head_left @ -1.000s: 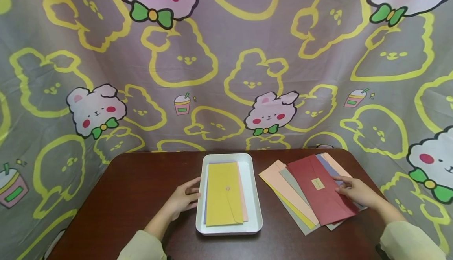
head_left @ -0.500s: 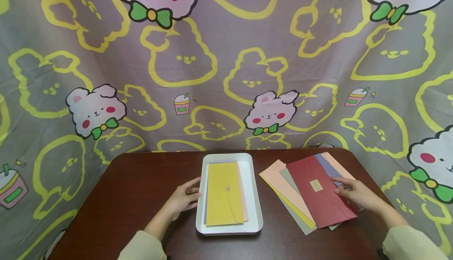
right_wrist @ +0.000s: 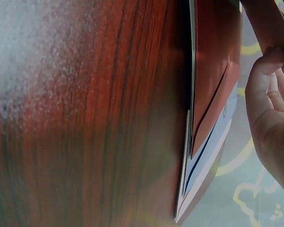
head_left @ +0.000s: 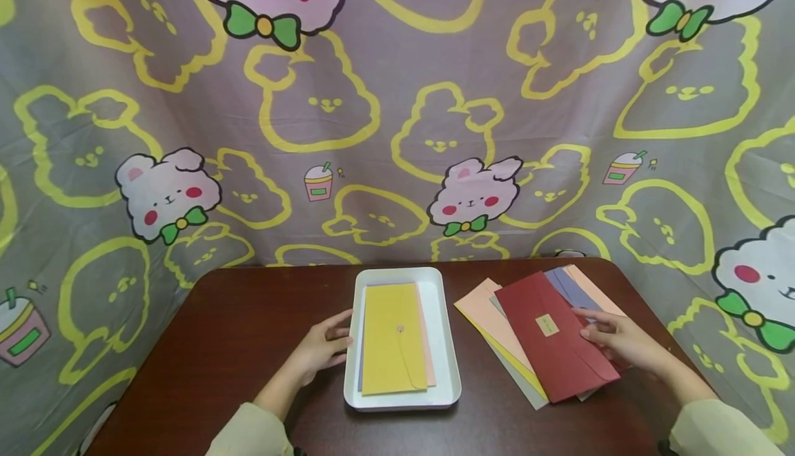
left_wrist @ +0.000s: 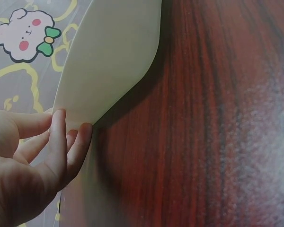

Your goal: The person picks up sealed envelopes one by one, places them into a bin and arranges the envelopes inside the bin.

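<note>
At grained tabletop (head_left: 248, 318), rounded white tray (head_left: 442, 332), rectangular red envelope (head_left: 555, 352)

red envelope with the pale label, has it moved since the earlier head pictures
Yes. In the head view, the red envelope has shifted left, toward the white tray, which has stayed practically in place.

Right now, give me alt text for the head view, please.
A right hand pinches a red envelope over other loose envelopes on a dark table. A left hand touches a white tray holding a yellow envelope atop others.
</note>
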Demonstrator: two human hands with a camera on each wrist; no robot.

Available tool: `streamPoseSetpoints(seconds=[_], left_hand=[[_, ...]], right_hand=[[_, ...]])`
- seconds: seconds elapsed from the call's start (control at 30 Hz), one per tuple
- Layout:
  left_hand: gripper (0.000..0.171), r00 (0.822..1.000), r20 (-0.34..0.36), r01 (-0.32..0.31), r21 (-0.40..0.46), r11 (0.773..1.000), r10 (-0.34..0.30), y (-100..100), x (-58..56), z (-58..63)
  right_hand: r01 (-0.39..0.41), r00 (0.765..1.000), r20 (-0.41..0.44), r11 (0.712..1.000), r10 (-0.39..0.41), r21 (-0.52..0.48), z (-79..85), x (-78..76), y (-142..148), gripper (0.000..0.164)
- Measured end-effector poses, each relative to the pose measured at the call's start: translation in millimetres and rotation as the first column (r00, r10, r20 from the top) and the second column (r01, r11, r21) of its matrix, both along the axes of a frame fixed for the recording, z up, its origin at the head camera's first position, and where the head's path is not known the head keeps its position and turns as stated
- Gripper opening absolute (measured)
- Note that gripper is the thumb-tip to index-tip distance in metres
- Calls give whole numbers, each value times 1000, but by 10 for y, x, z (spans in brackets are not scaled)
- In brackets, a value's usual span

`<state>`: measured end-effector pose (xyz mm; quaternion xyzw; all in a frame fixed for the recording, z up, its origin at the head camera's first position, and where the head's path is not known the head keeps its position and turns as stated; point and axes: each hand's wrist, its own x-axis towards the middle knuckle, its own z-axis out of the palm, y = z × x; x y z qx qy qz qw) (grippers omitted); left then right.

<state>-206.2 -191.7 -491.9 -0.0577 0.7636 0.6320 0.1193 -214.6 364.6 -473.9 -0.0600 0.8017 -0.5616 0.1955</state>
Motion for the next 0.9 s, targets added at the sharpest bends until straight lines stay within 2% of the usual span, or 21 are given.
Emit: streamPoseSetpoints(seconds=[0.2,0.5,0.7,0.9], left_hand=[[57,1000,-8,-9,-3,1000,9,-1,-3,10],[57,1000,-9,-19,-11,1000,19,3,-24,-12],[57,1000,-10,-14,5,1000,14,0,-19,-10],[57,1000,0,-5,0,1000,5,10,-21,0]], right_hand=[[7,1000,-14,1000,-7,-2,9,-9,-40,69],[3,999,-47,998,-6,-62,28,-15,-73,66],[52,996,-70,987,-63,-153,20,-23,-113,42],[73,991,-99,980,-92,-185,26,3,-187,44]])
